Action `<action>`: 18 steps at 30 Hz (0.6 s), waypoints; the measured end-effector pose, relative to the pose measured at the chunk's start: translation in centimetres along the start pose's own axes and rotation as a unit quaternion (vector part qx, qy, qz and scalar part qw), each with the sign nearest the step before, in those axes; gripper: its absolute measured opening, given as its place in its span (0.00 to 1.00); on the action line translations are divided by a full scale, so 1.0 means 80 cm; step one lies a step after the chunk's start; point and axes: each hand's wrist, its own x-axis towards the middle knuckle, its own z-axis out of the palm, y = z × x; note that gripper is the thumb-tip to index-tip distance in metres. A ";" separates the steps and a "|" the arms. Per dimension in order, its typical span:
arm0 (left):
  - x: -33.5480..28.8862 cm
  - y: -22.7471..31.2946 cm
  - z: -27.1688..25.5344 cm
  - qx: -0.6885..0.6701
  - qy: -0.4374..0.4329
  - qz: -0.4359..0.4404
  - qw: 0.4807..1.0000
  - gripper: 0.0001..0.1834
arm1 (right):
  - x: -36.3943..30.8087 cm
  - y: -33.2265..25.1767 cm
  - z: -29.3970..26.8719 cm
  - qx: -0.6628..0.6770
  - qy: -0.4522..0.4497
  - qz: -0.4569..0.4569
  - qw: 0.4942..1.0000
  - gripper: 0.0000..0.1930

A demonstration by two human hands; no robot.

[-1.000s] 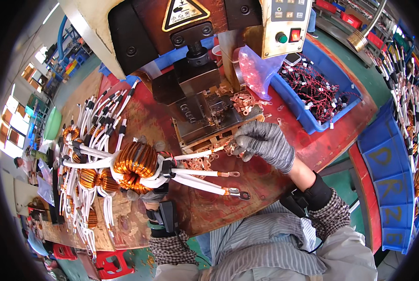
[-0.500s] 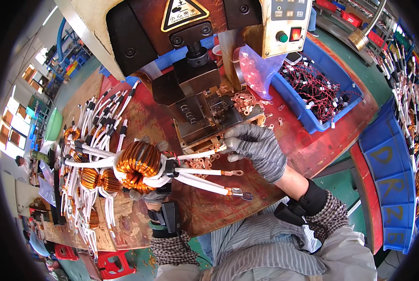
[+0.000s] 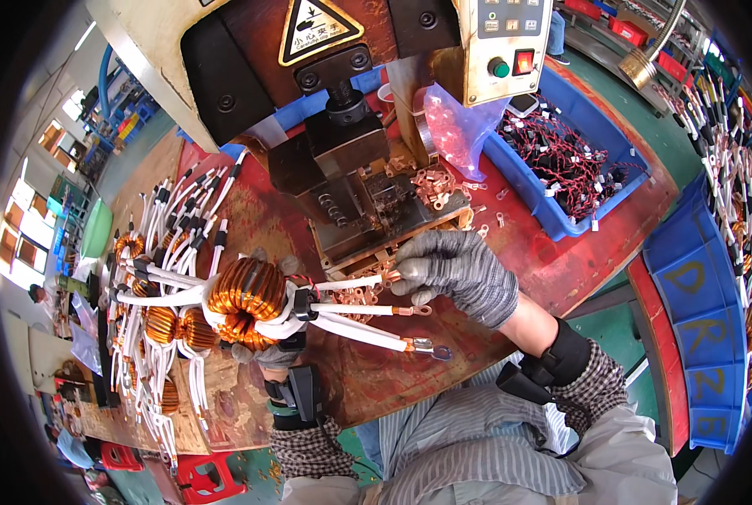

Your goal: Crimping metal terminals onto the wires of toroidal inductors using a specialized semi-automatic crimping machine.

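Note:
A copper-wound toroidal coil with thick white sleeved leads is held up in front of the press. My left hand, in a grey glove, grips it from behind and below; most of its fingers are hidden by the coil. In its grey knitted glove, my right hand pinches the bare copper end of the uppermost white lead. Two lower leads end in lugs, one a copper lug. The press tooling stands just beyond my right hand, with loose copper lugs heaped on it.
More coils with white leads lie piled at left. A blue tray of red-black wires and a plastic bag are at back right. A blue bin of leads stands at far right. More lugs lie under the held lead.
My right hand has shifted slightly left, its fingers now closer around the upper lead's bare end. The coil stays almost where it was. The view has tilted a little.

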 end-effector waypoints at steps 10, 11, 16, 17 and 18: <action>-0.001 -0.004 -0.008 -0.001 -0.044 -0.071 0.996 0.53 | 0.054 -0.019 -0.016 -0.098 -0.006 -0.060 0.993 0.08; -0.002 -0.005 -0.011 -0.003 -0.053 -0.084 0.995 0.54 | 0.061 -0.019 -0.019 -0.122 -0.011 -0.089 0.988 0.09; -0.006 -0.004 -0.018 -0.001 -0.078 -0.121 0.990 0.55 | 0.081 -0.031 -0.028 -0.106 -0.012 -0.040 0.994 0.11; -0.004 -0.006 -0.014 -0.002 -0.082 -0.125 0.989 0.55 | 0.083 -0.033 -0.030 -0.120 -0.017 -0.032 0.992 0.11; -0.006 -0.005 -0.006 0.065 -0.042 -0.113 0.991 0.58 | 0.085 -0.034 -0.031 -0.116 -0.011 -0.030 0.993 0.11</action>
